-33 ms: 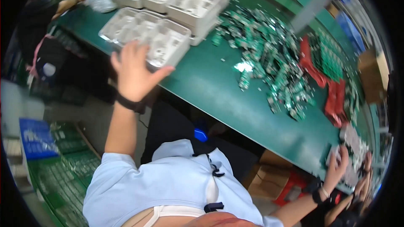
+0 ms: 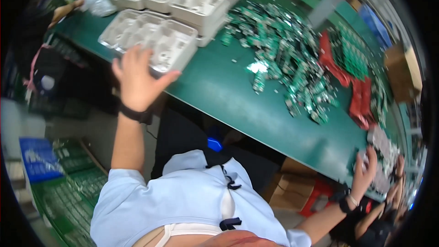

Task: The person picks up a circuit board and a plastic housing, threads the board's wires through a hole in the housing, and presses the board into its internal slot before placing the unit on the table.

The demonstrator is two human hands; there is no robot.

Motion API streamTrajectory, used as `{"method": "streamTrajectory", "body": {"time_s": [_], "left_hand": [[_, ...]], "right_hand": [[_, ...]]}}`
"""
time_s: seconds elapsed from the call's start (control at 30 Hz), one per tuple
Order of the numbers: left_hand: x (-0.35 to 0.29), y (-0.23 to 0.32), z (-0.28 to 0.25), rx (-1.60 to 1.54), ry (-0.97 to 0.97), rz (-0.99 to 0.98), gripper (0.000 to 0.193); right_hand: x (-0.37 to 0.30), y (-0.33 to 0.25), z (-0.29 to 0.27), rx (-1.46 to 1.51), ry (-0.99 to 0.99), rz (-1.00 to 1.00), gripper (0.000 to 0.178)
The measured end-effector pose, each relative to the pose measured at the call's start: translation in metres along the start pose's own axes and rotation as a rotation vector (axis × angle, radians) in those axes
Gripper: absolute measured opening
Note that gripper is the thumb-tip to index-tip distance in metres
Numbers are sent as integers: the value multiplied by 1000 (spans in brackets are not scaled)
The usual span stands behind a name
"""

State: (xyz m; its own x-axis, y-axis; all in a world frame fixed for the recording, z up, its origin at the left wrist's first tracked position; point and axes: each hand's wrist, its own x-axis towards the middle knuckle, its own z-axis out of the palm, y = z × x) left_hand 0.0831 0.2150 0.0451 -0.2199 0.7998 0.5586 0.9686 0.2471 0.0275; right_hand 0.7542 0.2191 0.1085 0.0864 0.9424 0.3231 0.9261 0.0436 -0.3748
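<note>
My left hand (image 2: 138, 81) has its fingers spread at the near edge of a pale moulded tray (image 2: 179, 32). Small pieces lie in the tray's pockets; whether the fingertips touch the rim I cannot tell. Far off to the right, my right hand (image 2: 364, 176) is curled at the table's edge around something small and pale, too blurred to name. Beside it are greyish-pink blocks (image 2: 381, 140). Between my hands, a heap of small green circuit boards (image 2: 278, 55) is spread over the green table (image 2: 228, 102).
Stacked pale trays (image 2: 201, 1) and a clear plastic bag (image 2: 101, 1) stand at the far left, near another person's hand (image 2: 68, 9). Red bundles (image 2: 362, 103), green board panels (image 2: 352, 55) and a cardboard box (image 2: 398, 74) are at right. Another person's arms (image 2: 393, 196) reach in there.
The whole view has shifted slightly, so the table and trays sit a little further left and higher. Both hands keep nearly the same places and shapes.
</note>
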Motion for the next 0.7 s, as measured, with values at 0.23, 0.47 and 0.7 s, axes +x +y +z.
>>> {"method": "streamTrajectory", "body": {"time_s": [0.23, 0.47, 0.7], "left_hand": [[-5, -15, 10, -191, 122, 76, 70], [-35, 13, -43, -496, 126, 290, 74], [-53, 73, -50, -700, -149, 472, 71]], "right_hand": [[37, -107, 52, 161, -93, -229, 40], [56, -163, 119, 136, -137, -409, 32], [65, -151, 132, 215, -428, -310, 17]]}}
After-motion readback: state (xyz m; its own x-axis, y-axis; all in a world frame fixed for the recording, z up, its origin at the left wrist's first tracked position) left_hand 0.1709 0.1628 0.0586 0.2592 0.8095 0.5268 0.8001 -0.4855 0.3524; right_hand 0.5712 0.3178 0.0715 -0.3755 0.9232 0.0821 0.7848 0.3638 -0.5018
